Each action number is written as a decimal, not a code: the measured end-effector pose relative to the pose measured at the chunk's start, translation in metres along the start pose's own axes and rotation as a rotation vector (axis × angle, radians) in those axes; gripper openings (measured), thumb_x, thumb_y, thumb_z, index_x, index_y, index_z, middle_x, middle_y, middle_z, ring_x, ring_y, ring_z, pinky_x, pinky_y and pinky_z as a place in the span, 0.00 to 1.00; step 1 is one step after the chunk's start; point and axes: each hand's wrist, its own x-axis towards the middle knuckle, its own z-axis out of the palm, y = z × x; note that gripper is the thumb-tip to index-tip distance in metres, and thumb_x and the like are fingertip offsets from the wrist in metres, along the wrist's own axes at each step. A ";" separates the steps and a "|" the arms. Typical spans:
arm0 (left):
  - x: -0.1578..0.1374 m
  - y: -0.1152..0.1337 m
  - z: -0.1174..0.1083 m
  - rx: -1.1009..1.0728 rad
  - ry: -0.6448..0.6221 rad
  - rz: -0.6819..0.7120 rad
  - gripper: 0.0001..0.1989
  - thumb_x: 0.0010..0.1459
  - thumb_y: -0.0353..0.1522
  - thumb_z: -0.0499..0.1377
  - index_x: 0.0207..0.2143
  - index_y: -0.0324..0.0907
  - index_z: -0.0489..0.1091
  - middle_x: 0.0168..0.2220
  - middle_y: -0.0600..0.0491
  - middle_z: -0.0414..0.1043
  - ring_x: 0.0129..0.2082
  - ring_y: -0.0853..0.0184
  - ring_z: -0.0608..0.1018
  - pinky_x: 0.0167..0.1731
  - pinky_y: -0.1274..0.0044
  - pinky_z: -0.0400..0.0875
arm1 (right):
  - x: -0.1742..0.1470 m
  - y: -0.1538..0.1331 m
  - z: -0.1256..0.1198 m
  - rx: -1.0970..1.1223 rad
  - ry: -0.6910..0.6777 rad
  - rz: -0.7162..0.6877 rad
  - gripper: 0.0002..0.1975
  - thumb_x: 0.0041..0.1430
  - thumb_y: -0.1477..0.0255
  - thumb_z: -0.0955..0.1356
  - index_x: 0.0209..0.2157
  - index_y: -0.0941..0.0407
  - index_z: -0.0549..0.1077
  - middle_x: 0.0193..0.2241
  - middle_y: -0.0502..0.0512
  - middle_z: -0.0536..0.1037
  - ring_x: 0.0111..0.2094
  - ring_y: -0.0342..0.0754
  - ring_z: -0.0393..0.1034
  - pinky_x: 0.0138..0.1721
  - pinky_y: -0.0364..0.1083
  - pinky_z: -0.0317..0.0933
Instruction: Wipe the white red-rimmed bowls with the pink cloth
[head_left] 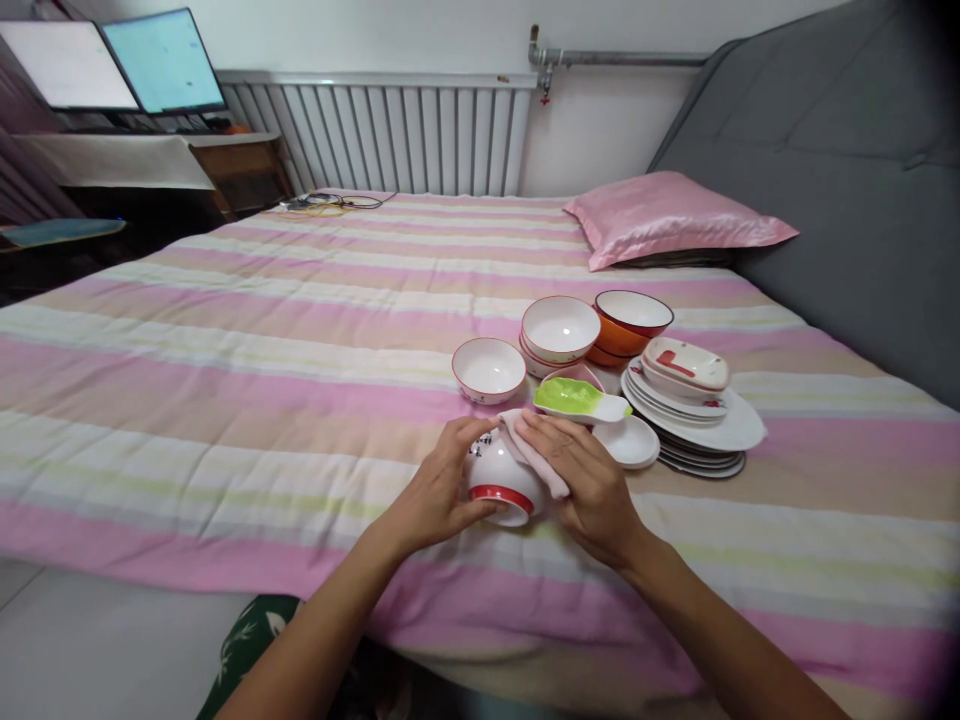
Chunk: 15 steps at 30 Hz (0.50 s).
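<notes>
My left hand grips a white bowl with a red band near its foot and dark writing on its side. The bowl is tipped over, its foot toward me. In my right hand is a pale pink cloth, pressed against the bowl's outer side. Just beyond stands another white bowl with a red rim. A green and white leaf-shaped dish rests on a pink-edged bowl behind my right hand, beside a small white dish.
Stacked white bowls and orange bowls stand farther back. To the right is a pile of plates topped by a rectangular dish. Everything lies on a striped bedspread. A pink pillow and cables are beyond.
</notes>
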 end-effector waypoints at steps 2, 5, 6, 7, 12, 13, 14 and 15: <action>0.001 0.001 -0.001 0.004 -0.014 0.002 0.39 0.51 0.38 0.63 0.60 0.50 0.46 0.56 0.44 0.56 0.57 0.53 0.61 0.55 0.61 0.60 | 0.000 0.000 0.000 0.022 -0.002 0.003 0.27 0.58 0.78 0.58 0.60 0.55 0.59 0.58 0.57 0.64 0.58 0.54 0.59 0.54 0.57 0.59; 0.001 0.002 -0.001 0.009 -0.034 -0.015 0.39 0.51 0.38 0.64 0.60 0.49 0.47 0.55 0.44 0.56 0.56 0.54 0.62 0.54 0.62 0.61 | 0.001 -0.001 -0.001 0.046 -0.003 -0.007 0.26 0.58 0.78 0.58 0.59 0.54 0.60 0.58 0.57 0.64 0.58 0.54 0.59 0.54 0.57 0.59; 0.001 0.001 -0.001 0.007 -0.037 -0.020 0.39 0.50 0.38 0.64 0.60 0.49 0.48 0.55 0.44 0.56 0.56 0.54 0.62 0.54 0.62 0.61 | 0.002 -0.002 -0.002 0.047 0.000 -0.011 0.26 0.58 0.78 0.58 0.59 0.54 0.60 0.58 0.57 0.65 0.58 0.54 0.59 0.54 0.57 0.59; 0.001 0.001 -0.001 0.002 -0.034 -0.025 0.40 0.49 0.37 0.64 0.60 0.49 0.48 0.55 0.44 0.56 0.56 0.55 0.62 0.54 0.62 0.61 | 0.003 -0.002 -0.002 0.044 0.004 -0.014 0.26 0.59 0.78 0.58 0.59 0.54 0.61 0.57 0.57 0.65 0.58 0.54 0.59 0.54 0.57 0.59; -0.002 -0.007 0.003 -0.033 0.017 -0.074 0.47 0.46 0.36 0.66 0.63 0.46 0.41 0.59 0.41 0.51 0.58 0.50 0.60 0.54 0.59 0.60 | 0.004 -0.009 -0.003 0.005 0.047 -0.033 0.25 0.59 0.78 0.58 0.58 0.57 0.62 0.56 0.59 0.67 0.59 0.55 0.58 0.55 0.58 0.57; -0.002 -0.008 0.004 -0.033 0.022 -0.075 0.48 0.46 0.36 0.66 0.63 0.46 0.40 0.60 0.41 0.51 0.58 0.50 0.59 0.54 0.59 0.60 | 0.004 -0.011 -0.002 -0.005 0.045 -0.050 0.25 0.59 0.78 0.58 0.59 0.57 0.61 0.57 0.60 0.66 0.59 0.55 0.56 0.56 0.59 0.56; -0.003 -0.009 0.004 -0.029 0.025 -0.070 0.48 0.46 0.36 0.66 0.63 0.46 0.40 0.59 0.41 0.51 0.58 0.50 0.59 0.55 0.58 0.59 | 0.003 -0.013 0.000 -0.015 0.035 -0.070 0.26 0.58 0.79 0.58 0.59 0.58 0.60 0.57 0.60 0.65 0.60 0.55 0.55 0.57 0.59 0.55; -0.003 -0.009 0.004 -0.026 0.027 -0.062 0.48 0.47 0.36 0.66 0.63 0.47 0.40 0.59 0.41 0.51 0.59 0.50 0.59 0.55 0.57 0.58 | 0.002 -0.016 0.002 -0.026 0.021 -0.089 0.27 0.58 0.79 0.57 0.60 0.58 0.59 0.58 0.60 0.63 0.61 0.56 0.53 0.58 0.60 0.54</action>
